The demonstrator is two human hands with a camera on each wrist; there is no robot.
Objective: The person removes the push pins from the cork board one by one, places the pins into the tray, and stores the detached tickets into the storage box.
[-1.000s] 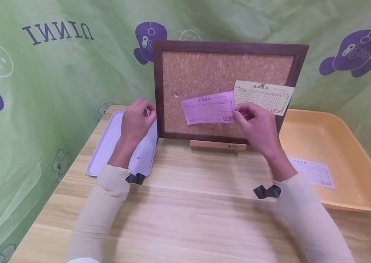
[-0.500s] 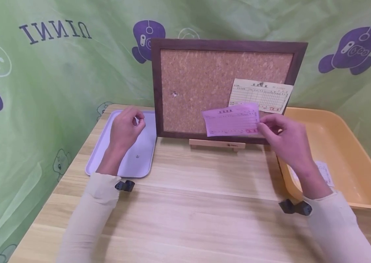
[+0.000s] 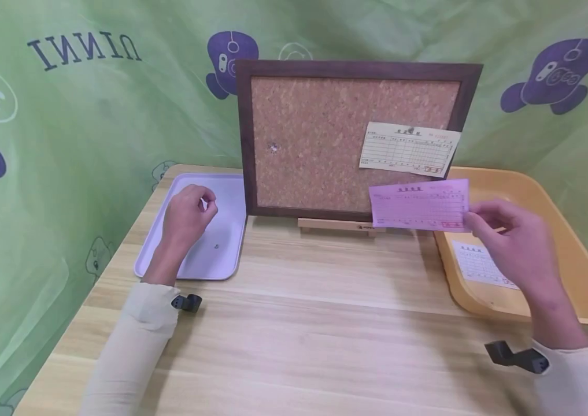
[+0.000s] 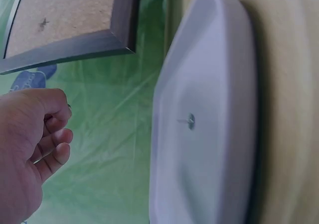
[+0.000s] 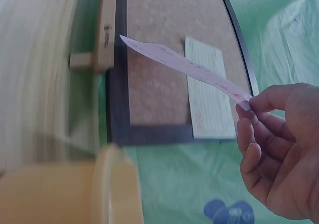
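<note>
My right hand (image 3: 525,245) pinches the right edge of a pink receipt slip (image 3: 418,205) between thumb and index finger, in front of the lower right of a corkboard (image 3: 320,138). Above it, a cream receipt slip (image 3: 408,151) is tacked to the board. Over a lavender tray (image 3: 228,196), my left hand (image 3: 187,216) has thumb and index finger pinched together. A small shiny edge, apparently of a thumbtack (image 4: 69,106), peeks from those fingertips in the left wrist view; most of it is hidden. Another thumbtack (image 4: 191,121) lies point up in the tray.
A small wooden stand (image 3: 335,225) supports the dark-framed corkboard, which bears a small worn or pierced spot (image 3: 273,148) on its left. At right, an orange tray (image 3: 577,242) holds a white receipt slip (image 3: 481,264). Green printed cloth (image 3: 80,138) hangs behind the wooden table (image 3: 320,323).
My right hand has carried the pink slip right and downward from the middle of the corkboard towards the orange tray. My left hand has drawn back from the board's left edge over the lavender tray.
</note>
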